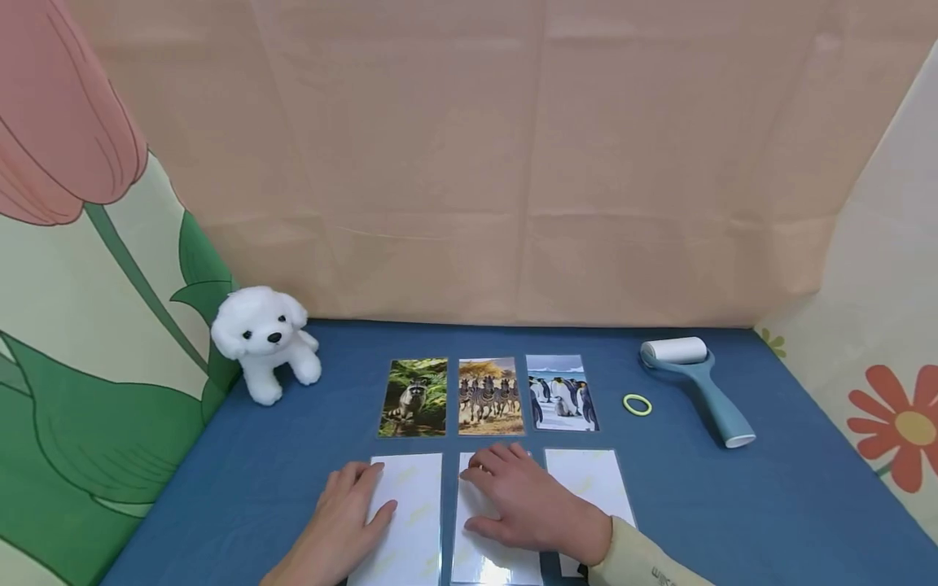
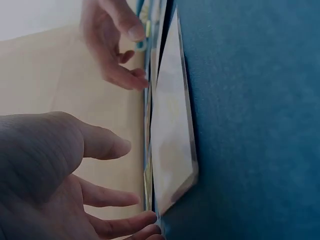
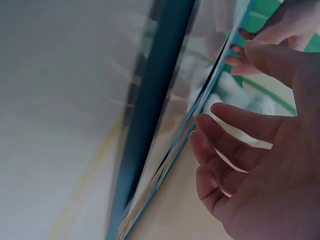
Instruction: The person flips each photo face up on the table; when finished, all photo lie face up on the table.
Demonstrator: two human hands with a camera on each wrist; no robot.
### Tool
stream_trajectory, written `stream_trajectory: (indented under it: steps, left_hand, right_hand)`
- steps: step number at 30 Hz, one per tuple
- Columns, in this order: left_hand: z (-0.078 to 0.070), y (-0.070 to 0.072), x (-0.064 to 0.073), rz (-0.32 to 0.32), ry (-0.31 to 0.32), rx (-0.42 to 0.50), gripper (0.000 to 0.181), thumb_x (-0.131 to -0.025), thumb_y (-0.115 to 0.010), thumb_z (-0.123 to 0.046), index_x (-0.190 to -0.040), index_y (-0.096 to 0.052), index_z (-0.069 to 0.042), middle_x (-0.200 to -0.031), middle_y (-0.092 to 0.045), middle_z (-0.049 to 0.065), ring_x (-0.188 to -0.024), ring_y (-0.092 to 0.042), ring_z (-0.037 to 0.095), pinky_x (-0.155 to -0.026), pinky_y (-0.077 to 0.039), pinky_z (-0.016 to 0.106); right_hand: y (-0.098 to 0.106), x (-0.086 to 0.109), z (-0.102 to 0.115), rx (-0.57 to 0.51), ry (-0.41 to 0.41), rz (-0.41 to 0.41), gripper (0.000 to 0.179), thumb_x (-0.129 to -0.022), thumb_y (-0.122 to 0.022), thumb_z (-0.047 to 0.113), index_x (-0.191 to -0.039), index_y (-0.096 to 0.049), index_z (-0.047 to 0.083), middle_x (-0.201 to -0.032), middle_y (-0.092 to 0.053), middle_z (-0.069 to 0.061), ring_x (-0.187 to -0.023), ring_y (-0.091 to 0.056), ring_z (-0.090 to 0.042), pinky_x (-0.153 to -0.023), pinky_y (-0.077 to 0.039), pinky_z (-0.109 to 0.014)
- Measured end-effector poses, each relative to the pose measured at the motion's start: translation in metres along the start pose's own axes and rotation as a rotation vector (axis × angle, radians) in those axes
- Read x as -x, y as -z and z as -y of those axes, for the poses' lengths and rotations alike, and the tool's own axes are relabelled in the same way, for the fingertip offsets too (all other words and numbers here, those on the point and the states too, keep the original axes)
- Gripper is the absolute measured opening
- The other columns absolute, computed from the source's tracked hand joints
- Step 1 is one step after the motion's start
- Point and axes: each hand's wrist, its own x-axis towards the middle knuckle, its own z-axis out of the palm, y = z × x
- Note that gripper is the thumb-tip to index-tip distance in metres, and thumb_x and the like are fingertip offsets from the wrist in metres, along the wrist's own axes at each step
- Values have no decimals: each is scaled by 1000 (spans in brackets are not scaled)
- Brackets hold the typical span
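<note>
In the head view a row of white cards lies on the blue table. My left hand [image 1: 343,514] is at the left edge of the left white card [image 1: 410,521], its fingers loosely bent and its thumb over the card. Over the middle white card [image 1: 476,566] is my right hand [image 1: 531,505], with relaxed fingers near the card's upper part. The right white card [image 1: 589,480] is partly covered by the right wrist. Both wrist views show spread, loosely bent fingers on the left hand [image 2: 80,175] and right hand [image 3: 265,135], nothing gripped.
Behind the white cards lie a raccoon picture [image 1: 413,399], a zebra picture [image 1: 491,397] and a penguin picture [image 1: 563,393]. A white plush dog [image 1: 256,338] sits at the back left. To the right are a yellow-green ring [image 1: 637,404] and a lint roller [image 1: 703,387].
</note>
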Motion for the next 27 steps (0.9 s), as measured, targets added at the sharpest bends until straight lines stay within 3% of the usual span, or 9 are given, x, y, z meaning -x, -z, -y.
stream_trajectory:
  steps: [11, 17, 22, 27]
  left_hand:
    - [11, -4, 11, 50, 171, 16, 55, -97, -67, -29, -126, -57, 17, -104, -53, 23, -100, -51, 45, -91, -45, 57]
    - [9, -7, 14, 67, 256, -5, 51, -98, -66, -28, -121, -61, 17, -96, -49, 18, -91, -50, 39, -83, -47, 52]
    - [8, -10, 17, 65, 254, -2, 51, -99, -65, -28, -123, -60, 17, -96, -47, 18, -90, -46, 37, -81, -45, 50]
    - [11, -11, 19, 68, 212, 70, 47, -102, -59, -21, -125, -57, 19, -98, -45, 19, -92, -42, 38, -81, -42, 51]
  right_hand:
    - [-2, -12, 19, -5, 101, 106, 52, -101, -55, 54, -135, -64, 16, -132, -56, 4, -117, -48, -12, -93, -41, -32]
    - [-4, -12, 22, 29, 119, 133, 52, -101, -53, 57, -134, -64, 19, -133, -56, 4, -115, -47, -12, -90, -40, -31]
    - [-5, -12, 22, 61, 130, 132, 52, -101, -52, 57, -134, -65, 19, -133, -55, 4, -115, -47, -12, -90, -40, -32]
    - [-4, -12, 24, 70, 137, 128, 50, -101, -53, 56, -133, -65, 19, -133, -54, 3, -114, -46, -12, -89, -39, -32]
